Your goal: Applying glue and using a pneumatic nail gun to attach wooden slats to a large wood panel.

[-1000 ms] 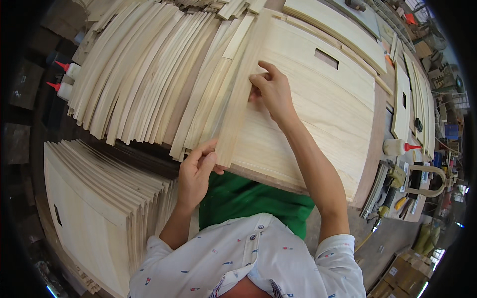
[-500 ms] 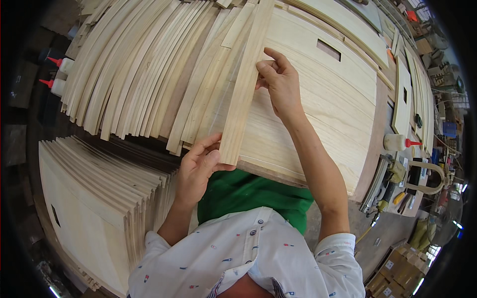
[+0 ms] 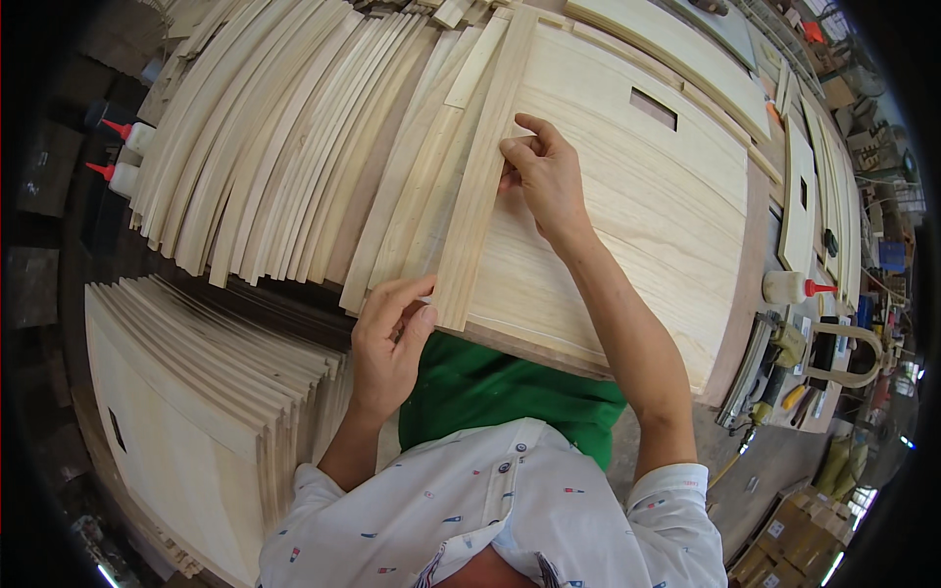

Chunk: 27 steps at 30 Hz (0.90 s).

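A long pale wooden strip [image 3: 482, 181] lies along the left edge of a wide wooden panel [image 3: 627, 225], which has a rectangular cut-out near its far side. At the strip's near end, my left hand [image 3: 384, 338] has its thumb and index finger pressed against the left edge. Farther up, my right hand [image 3: 549, 176] meets the strip's right edge with bent thumb and fingers, its other fingertips partly hidden. Just left of the strip lie more flat wooden pieces [image 3: 417, 201].
Many strips [image 3: 294, 147] are stacked in rows at the left. Below them stand upright panels [image 3: 176, 392]. Glue bottles with red tips [image 3: 123, 178] sit at far left, another bottle [image 3: 784, 287] at right, near a nail gun [image 3: 784, 343]. Cardboard boxes [image 3: 794, 539] are at lower right.
The strip has come down flat along the panel's edge. My left fingers have slipped from beneath its near end to its side. My right hand has moved slightly nearer to me.
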Each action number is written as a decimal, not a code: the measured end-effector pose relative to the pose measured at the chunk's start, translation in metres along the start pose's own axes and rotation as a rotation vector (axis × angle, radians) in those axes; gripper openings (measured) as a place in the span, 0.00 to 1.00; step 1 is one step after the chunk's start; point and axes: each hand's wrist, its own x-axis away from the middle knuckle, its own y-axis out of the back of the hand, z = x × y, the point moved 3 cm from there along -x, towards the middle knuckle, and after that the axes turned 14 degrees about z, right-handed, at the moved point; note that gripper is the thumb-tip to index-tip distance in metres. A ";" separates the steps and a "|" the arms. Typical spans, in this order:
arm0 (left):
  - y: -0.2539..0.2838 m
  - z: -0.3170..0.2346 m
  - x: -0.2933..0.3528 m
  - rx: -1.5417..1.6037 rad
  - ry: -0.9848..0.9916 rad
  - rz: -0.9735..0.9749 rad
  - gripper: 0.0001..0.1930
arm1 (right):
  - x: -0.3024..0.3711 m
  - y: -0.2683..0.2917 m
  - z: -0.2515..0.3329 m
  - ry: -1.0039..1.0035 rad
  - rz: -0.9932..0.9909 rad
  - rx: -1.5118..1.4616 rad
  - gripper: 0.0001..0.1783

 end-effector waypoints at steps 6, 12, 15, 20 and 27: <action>-0.003 -0.001 -0.006 0.974 0.177 0.088 0.21 | 0.002 0.006 -0.005 0.092 0.011 -0.178 0.26; -0.005 -0.011 -0.003 0.799 0.095 0.104 0.25 | 0.005 -0.004 0.009 0.085 -0.024 -0.238 0.25; -0.001 -0.022 -0.002 -0.002 -0.004 0.023 0.25 | 0.002 0.000 0.005 0.042 -0.017 -0.117 0.23; -0.004 -0.021 0.004 -0.316 -0.063 -0.086 0.25 | -0.002 -0.005 0.001 0.004 0.034 -0.024 0.27; 0.000 -0.019 0.002 -0.313 -0.079 -0.107 0.26 | -0.007 -0.012 0.000 -0.048 -0.016 0.055 0.35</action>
